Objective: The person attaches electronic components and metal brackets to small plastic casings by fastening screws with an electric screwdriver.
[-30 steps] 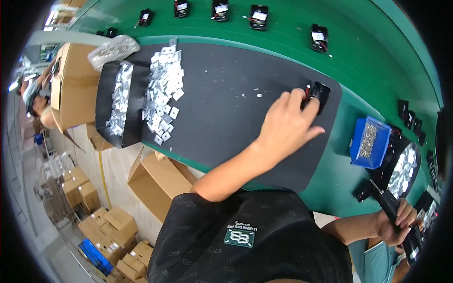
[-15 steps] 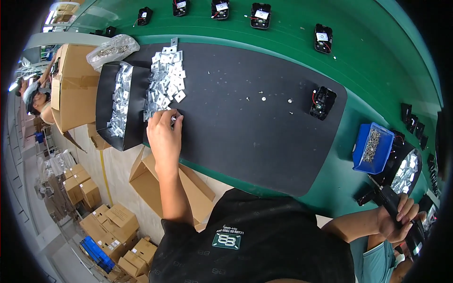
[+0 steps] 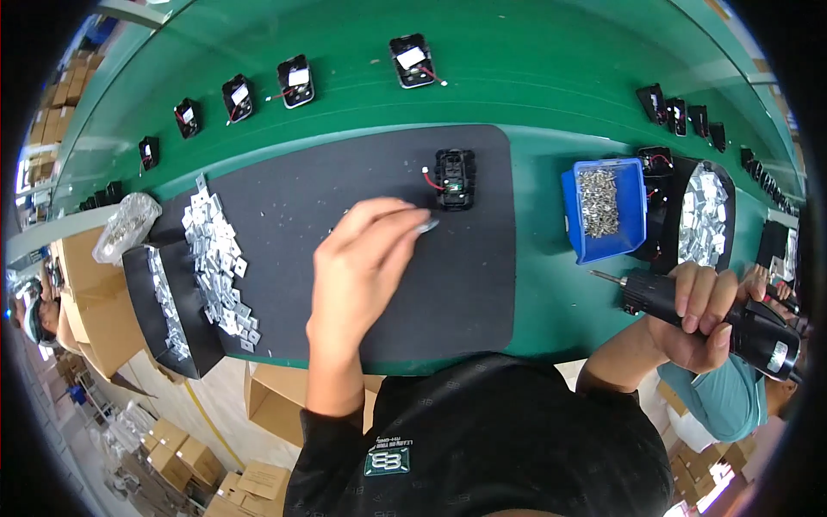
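Observation:
Between thumb and fingertips my left hand (image 3: 357, 271) pinches a small metal plate (image 3: 428, 224). It hovers just below and left of a black plastic housing (image 3: 455, 179) with a red wire, which lies near the far right corner of the black mat (image 3: 448, 293). My right hand (image 3: 702, 310) is wrapped round a black electric screwdriver (image 3: 655, 295), its bit pointing left. Just beyond the bit stands a blue bin (image 3: 610, 250) full of screws (image 3: 599, 202). A pile of square metal plates (image 3: 215, 258) is spread along the mat's left side.
A black box of plates (image 3: 202, 340) stands at the left, near a plastic bag (image 3: 127, 226) and a carton (image 3: 82, 276). Several black housings (image 3: 297, 82) line the green surface (image 3: 517, 77) beyond the mat. More plates (image 3: 705, 215) fill a right-hand container. A co-worker's sleeve (image 3: 719, 401) shows lower right.
My left hand has come from the plate pile rightward to the housing, carrying a plate. The screwdriver has been raised, its bit now toward the left. The view has swung right.

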Demonstrator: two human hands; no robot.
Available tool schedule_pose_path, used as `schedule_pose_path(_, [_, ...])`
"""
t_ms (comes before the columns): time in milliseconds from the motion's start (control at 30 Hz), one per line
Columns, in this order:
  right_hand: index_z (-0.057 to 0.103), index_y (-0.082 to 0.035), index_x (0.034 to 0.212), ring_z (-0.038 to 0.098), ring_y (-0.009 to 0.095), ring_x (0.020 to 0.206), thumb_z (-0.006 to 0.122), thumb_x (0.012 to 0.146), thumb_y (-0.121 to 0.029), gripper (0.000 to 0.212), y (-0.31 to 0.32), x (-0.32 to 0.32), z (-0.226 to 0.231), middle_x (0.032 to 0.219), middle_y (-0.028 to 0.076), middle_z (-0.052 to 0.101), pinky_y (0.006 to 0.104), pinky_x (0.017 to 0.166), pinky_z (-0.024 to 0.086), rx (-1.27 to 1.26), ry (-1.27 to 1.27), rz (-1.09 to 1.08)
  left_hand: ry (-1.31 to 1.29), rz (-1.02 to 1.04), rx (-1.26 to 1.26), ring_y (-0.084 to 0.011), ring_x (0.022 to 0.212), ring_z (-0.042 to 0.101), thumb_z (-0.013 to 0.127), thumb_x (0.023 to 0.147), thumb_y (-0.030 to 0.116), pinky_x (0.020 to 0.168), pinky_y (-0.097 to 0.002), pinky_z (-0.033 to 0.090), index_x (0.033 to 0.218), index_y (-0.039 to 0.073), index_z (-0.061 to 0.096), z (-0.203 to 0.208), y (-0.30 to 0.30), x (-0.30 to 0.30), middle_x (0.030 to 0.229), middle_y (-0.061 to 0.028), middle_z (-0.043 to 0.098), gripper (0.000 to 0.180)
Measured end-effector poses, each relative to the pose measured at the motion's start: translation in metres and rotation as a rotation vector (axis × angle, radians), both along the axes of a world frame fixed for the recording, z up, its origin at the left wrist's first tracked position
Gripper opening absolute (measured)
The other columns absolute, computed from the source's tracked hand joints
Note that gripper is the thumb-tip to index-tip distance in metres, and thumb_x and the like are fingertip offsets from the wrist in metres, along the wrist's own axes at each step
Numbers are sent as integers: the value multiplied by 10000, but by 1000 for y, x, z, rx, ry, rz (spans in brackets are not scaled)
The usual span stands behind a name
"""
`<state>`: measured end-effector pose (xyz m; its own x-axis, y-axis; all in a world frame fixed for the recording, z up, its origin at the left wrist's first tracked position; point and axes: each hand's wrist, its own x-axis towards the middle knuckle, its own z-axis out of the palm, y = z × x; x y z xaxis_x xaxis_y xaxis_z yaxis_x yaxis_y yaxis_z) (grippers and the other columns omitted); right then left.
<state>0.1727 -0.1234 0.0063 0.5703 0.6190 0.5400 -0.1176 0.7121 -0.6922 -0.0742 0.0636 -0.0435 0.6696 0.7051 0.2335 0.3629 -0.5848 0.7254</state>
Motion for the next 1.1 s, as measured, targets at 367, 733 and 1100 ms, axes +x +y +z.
schedule_pose_path(367, [360,-57,1240,485,83,560,627,793,-84,522,17,-8,-6,684,-17,475,244,576,418,55,39,52,160,-18,185,-208,954,568,759,666,53,808,-353,411,823,55,652,-29,24,52,950,-50,617,190])
schedule_pose_path(733, [314,-100,1254,502,146,524,688,805,-85,584,87,-54,-24,651,12,484,314,534,458,-70,137,-154,126,-44,-101,-282,1084,541,745,696,97,945,-428,376,1233,57,523,-35,31,56,1161,-133,577,582])
schedule_pose_path(1100, [336,-24,1222,509,151,538,607,815,32,492,139,-59,-55,687,65,522,326,553,500,-5,-17,-196,134,-194,53,-252,1011,561,830,559,245,1000,-461,296,1241,33,510,-44,28,52,1091,-99,599,782])
